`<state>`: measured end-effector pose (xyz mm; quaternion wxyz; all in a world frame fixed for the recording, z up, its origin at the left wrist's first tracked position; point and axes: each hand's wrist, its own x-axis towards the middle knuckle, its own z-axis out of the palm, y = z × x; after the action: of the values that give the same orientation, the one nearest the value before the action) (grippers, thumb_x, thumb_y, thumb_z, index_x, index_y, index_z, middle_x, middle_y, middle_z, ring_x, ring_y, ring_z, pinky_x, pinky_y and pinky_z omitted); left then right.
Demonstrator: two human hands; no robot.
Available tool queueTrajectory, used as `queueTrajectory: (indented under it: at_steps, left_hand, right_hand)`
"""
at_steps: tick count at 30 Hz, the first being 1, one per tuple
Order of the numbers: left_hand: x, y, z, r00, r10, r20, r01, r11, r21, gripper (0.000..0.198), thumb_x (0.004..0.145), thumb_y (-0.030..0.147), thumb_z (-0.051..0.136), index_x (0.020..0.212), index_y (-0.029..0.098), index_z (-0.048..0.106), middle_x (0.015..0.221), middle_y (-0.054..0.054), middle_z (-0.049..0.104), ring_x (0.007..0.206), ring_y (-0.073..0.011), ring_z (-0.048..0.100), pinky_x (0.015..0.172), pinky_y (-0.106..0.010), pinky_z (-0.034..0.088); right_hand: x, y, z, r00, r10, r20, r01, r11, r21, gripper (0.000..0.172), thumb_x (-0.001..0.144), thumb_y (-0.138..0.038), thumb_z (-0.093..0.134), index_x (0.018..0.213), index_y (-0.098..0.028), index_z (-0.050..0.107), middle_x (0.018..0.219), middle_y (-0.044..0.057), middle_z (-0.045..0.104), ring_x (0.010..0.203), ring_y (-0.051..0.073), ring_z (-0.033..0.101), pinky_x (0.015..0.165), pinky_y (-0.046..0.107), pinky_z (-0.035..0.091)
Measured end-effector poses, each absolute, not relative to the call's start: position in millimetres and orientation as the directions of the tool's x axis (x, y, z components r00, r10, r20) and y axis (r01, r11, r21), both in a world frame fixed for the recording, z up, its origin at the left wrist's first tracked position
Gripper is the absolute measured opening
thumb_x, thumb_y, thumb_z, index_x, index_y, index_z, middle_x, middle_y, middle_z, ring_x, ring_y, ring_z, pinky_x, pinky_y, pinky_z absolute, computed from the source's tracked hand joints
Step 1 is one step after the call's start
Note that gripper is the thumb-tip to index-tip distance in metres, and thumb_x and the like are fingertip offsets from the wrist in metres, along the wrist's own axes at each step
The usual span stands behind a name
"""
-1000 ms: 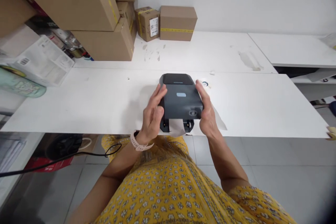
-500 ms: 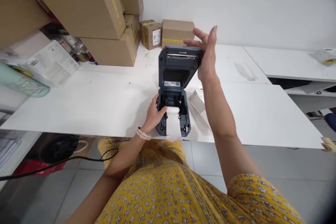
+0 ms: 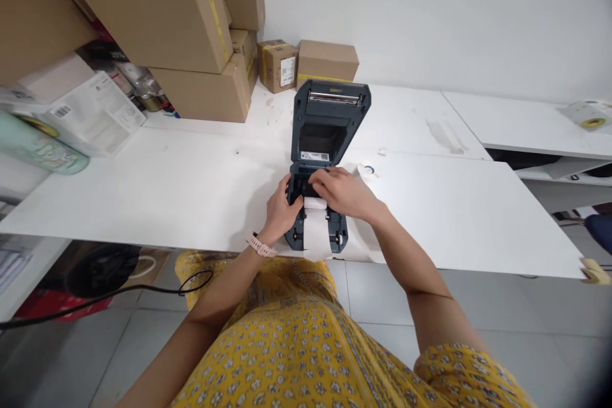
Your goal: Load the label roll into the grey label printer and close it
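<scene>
A dark label printer (image 3: pixel 329 116) stands at the table's front edge with its lid raised and leaning back. My left hand (image 3: pixel 282 211) grips the left side of the printer's base, fingers outside and thumb over the rim by a small white paper roll (image 3: pixel 315 203). From that roll a white paper strip (image 3: pixel 317 233) runs forward and hangs past the printer's front. My right hand (image 3: pixel 348 194) reaches into the base from the right, behind the roll, with curled fingers. Whatever its fingertips hold is hidden. Behind that hand lies another white roll (image 3: pixel 365 171), partly covered.
Cardboard boxes (image 3: pixel 198 92) are stacked at the back left, and two smaller boxes (image 3: pixel 327 58) sit against the wall. A green bottle (image 3: pixel 45 146) lies at the far left. At the far right is a label roll (image 3: pixel 591 115). A black cable (image 3: pixel 119 292) crosses below the table.
My right hand has left the raised lid and come down into the printer's base. The lid stays up without a hand on it. My left hand keeps its place.
</scene>
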<state>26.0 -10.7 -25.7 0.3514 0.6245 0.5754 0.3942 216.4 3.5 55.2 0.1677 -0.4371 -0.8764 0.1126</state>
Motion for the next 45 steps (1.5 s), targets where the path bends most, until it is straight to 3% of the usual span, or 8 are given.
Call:
queueTrajectory:
  at_steps: [4,9,14,16,20,26,35,45]
  left_hand:
    - [26.6,-11.8,-23.4,0.025,0.996,0.081,0.452,-0.083,0.888,0.064,0.089,0.028,0.061,0.15,0.023,0.045,0.144,-0.012,0.063,0.125,-0.0328,0.065,0.107,-0.05,0.05]
    - [19.4,-11.4,-23.5,0.113,0.985,0.129,0.532,-0.17,0.83,0.069,0.093,0.025,0.052,0.159,0.02,0.033,0.128,-0.013,0.071,0.121,-0.0324,0.068,0.105,-0.047,0.049]
    - [13.3,-11.3,-25.0,0.176,0.967,0.186,0.545,-0.253,0.8,0.067,0.097,0.026,0.044,0.162,0.018,0.027,0.116,-0.013,0.075,0.114,-0.0304,0.07,0.101,-0.043,0.05]
    - [13.6,-11.7,-24.4,0.155,0.974,0.164,0.579,-0.224,0.784,0.065,0.097,0.026,0.044,0.16,0.019,0.031,0.116,-0.013,0.076,0.113,-0.0313,0.07,0.098,-0.043,0.05]
    - [15.2,-12.8,-21.6,0.139,0.982,0.126,0.64,-0.187,0.746,0.062,0.096,0.025,0.041,0.158,0.018,0.036,0.114,-0.013,0.076,0.106,-0.0318,0.071,0.094,-0.043,0.051]
    - [16.1,-13.8,-17.6,0.125,0.982,0.144,0.685,-0.19,0.703,0.058,0.096,0.024,0.042,0.154,0.019,0.044,0.091,-0.007,0.074,0.082,-0.0261,0.069,0.084,-0.038,0.051]
    - [18.6,-16.3,-7.3,0.105,0.99,0.092,0.715,-0.139,0.685,0.056,0.097,0.024,0.043,0.152,0.02,0.048,0.069,0.001,0.058,0.06,-0.0189,0.055,0.069,-0.031,0.045]
    - [16.0,-13.5,-16.8,0.093,0.986,0.137,0.712,-0.162,0.683,0.055,0.096,0.025,0.047,0.15,0.022,0.052,0.07,0.001,0.062,0.061,-0.0179,0.058,0.066,-0.029,0.044]
  right_hand:
    - [211.3,14.8,21.2,-0.675,0.738,0.03,0.694,0.647,-0.315,0.029,0.101,-0.024,0.041,0.098,-0.017,0.069,0.09,0.011,0.078,0.096,0.026,0.073,0.124,0.056,0.024]
    - [219.3,23.8,24.4,-0.746,0.663,-0.052,0.631,0.682,-0.37,0.032,0.102,-0.036,0.046,0.114,-0.019,0.07,0.101,0.009,0.079,0.103,0.027,0.072,0.121,0.063,0.025]
    - [272.5,11.8,44.1,-0.786,0.616,0.042,0.4,0.56,-0.726,0.045,0.098,-0.052,0.054,0.136,-0.029,0.061,0.132,0.006,0.072,0.119,0.024,0.067,0.117,0.053,0.04]
    - [306.7,1.6,44.9,-0.675,0.692,0.257,0.212,0.516,-0.83,0.048,0.091,-0.058,0.062,0.13,-0.031,0.064,0.112,0.006,0.076,0.101,0.024,0.072,0.104,0.051,0.053]
    - [375.5,-19.1,34.4,-0.048,0.783,0.621,0.007,0.621,-0.783,0.05,0.068,-0.07,0.076,0.107,-0.042,0.063,0.074,-0.004,0.06,0.06,0.019,0.062,0.088,0.054,0.06]
    - [425.6,-4.8,-5.3,0.374,0.836,0.402,-0.001,0.433,-0.901,0.056,0.066,-0.04,0.086,0.109,-0.034,0.051,0.108,0.001,0.07,0.107,0.02,0.069,0.103,0.044,0.051]
    - [423.7,30.1,-100.0,0.461,0.865,0.197,-0.022,0.233,-0.972,0.057,0.06,-0.036,0.088,0.098,-0.028,0.048,0.099,-0.003,0.071,0.069,0.009,0.06,0.072,0.027,0.051]
    - [454.4,-37.4,-76.2,0.353,0.882,0.311,-0.11,0.37,-0.923,0.071,0.053,-0.069,0.085,0.112,-0.039,0.058,0.069,-0.006,0.049,0.06,0.017,0.054,0.058,0.033,0.048]
